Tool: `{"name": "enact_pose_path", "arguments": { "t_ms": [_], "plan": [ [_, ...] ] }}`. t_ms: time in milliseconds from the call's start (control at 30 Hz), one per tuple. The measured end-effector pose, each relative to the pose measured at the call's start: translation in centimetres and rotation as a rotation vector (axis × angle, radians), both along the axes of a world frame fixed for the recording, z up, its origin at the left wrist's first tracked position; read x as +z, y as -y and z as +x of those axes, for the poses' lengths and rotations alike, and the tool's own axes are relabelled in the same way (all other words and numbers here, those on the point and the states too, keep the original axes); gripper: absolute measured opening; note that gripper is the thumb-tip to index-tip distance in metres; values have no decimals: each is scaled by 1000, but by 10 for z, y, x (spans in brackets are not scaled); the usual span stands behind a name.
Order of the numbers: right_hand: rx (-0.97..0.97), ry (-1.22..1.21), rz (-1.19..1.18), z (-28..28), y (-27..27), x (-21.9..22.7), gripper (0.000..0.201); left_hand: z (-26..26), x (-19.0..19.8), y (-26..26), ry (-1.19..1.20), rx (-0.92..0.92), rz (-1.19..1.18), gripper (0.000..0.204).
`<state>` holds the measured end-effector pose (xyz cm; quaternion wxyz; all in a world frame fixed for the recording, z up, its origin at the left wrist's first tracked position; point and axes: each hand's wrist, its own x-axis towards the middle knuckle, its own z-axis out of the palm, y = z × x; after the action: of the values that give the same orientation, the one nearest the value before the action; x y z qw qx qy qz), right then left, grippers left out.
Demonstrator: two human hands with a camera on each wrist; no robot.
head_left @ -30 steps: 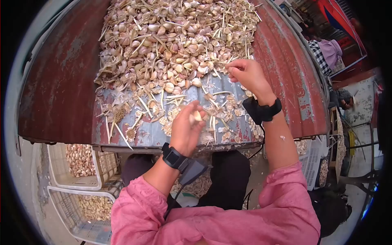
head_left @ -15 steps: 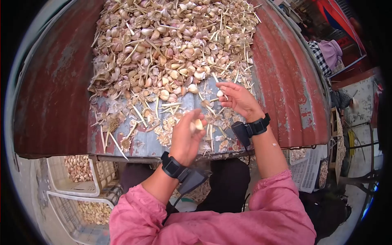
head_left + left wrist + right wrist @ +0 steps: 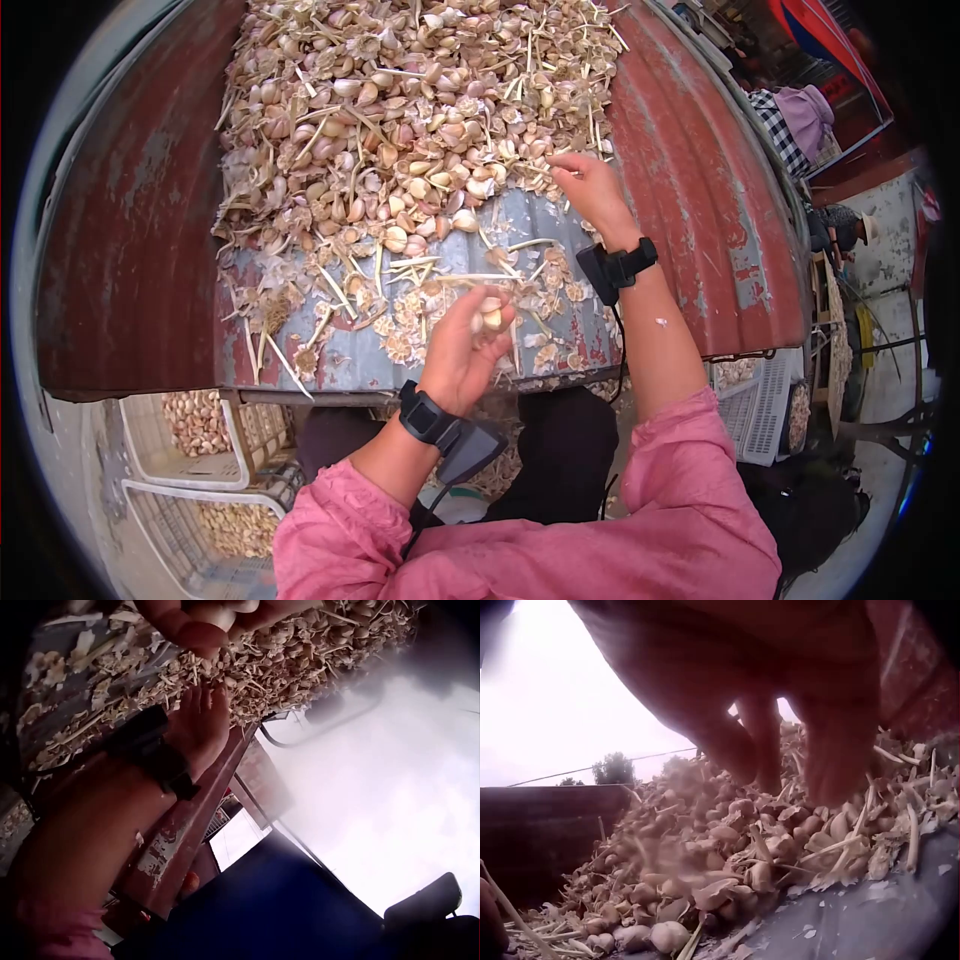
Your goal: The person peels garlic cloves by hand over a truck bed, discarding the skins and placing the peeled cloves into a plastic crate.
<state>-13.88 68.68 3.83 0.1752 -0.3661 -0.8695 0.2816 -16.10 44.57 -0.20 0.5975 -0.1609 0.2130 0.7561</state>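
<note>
Head view has the bare left hand (image 3: 460, 352) curled round pale, smooth garlic cloves (image 3: 491, 314), best cupped lightly against spills, while the bare right hand (image 3: 598, 198), fingers loosely extended, nothing visibly held, should dip shallowly at the pinkish-white garlic heap's (image 3: 400, 125) edge.

Open-air work area: sky and trees (image 3: 615, 769) behind heaped garlic (image 3: 727, 847).

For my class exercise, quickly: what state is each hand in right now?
Left hand: closed around garlic cloves.
Right hand: open, fingers reaching down at the garlic pile.
</note>
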Motion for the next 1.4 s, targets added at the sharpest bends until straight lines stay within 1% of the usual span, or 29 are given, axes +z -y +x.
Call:
{"name": "enact_pose_path", "arguments": {
  "t_ms": [33, 67, 133, 167, 233, 333, 400, 467, 500, 533, 567, 633, 667, 733, 767, 833, 867, 900, 967, 1033, 1067, 1100, 1167, 1200, 1233, 1267, 1333, 1367, 1400],
  "plan": [
    [-65, 96, 24, -11, -17, -9, 23, -3, 1, -2, -40, 13, -38, 13],
    [-61, 94, 26, -14, -19, -19, 23, -5, 4, -3, -41, 17, -36, 13],
    [133, 272, 325, -17, -11, -32, 28, -8, 10, -4, -125, 45, -90, 13],
    [126, 298, 197, -14, -8, -36, 31, -11, 13, -5, -125, 49, -89, 13],
    [232, 305, 125, 9, 20, -21, 32, -12, 16, -3, -171, 26, -117, 17],
    [265, 216, 106, 55, 41, -9, 30, -14, 16, -1, -184, 30, -89, 23],
    [119, 258, -12, 76, 50, 8, 27, -12, 13, -1, -162, 45, -106, 24],
    [38, 215, -12, 84, 42, 8, 26, -12, 7, -1, -113, 100, -84, 26],
    [-22, 168, -3, 83, 35, 9, 25, -12, 7, -1, -112, 94, -82, 26],
    [-2, 96, 1, 75, 33, 13, 24, -12, 8, -2, -110, 112, -95, 26],
    [-1, 95, 0, 65, 30, 8, 24, -12, 8, -2, -107, 131, -112, 26],
    [129, -27, 140, 42, 24, -9, 24, -13, 4, -4, -125, 136, -112, 26],
    [133, -31, 136, 32, 20, -20, 24, -12, 5, -5, -143, 130, -127, 26],
    [322, 146, 205, 18, 17, -33, 23, -11, 2, -7, -180, 108, -142, 27],
    [326, 143, 203, 19, 16, -37, 23, -11, 3, -7, -182, 112, -145, 27],
    [170, -72, -255, 19, 27, -29, 25, -12, 6, -8, -249, 69, -135, 28],
    [157, -196, -464, 25, 39, -18, 27, -13, 9, -8, -265, 51, -164, 28],
    [176, -233, -593, 30, 51, -9, 28, -14, 11, -8, -262, 62, -170, 28],
    [219, -245, -470, 36, 87, 13, 28, -14, 16, -7, -352, 15, -121, 29],
    [265, -265, -314, 39, 109, 15, 28, -15, 21, -8, -354, 26, -168, 25],
    [287, -242, -244, 37, 120, 21, 27, -17, 20, -6, -426, 2, -142, 23],
    [293, -247, -253, 37, 125, 19, 27, -18, 20, -5, -498, -22, -117, 20],
    [342, -226, -100, 38, 132, 16, 27, -18, 20, -3, -503, -14, -158, 17],
    [337, -238, -190, 40, 132, 17, 25, -19, 16, -1, -515, -43, -139, 19],
    [338, -244, -194, 42, 129, 18, 25, -21, 14, 0, -529, -72, -118, 22],
    [365, -229, -298, 45, 124, 19, 24, -22, 15, -1, -532, -76, -122, 22],
    [366, -181, -505, 53, 115, 21, 19, -21, 18, -2, -641, -182, -140, 16],
    [357, -182, -508, 56, 112, 23, 19, -20, 17, -2, -639, -192, -140, 16],
    [342, -131, -696, 59, 109, 27, 17, -19, 17, -2, -668, -236, -129, 16]
  ]
}}
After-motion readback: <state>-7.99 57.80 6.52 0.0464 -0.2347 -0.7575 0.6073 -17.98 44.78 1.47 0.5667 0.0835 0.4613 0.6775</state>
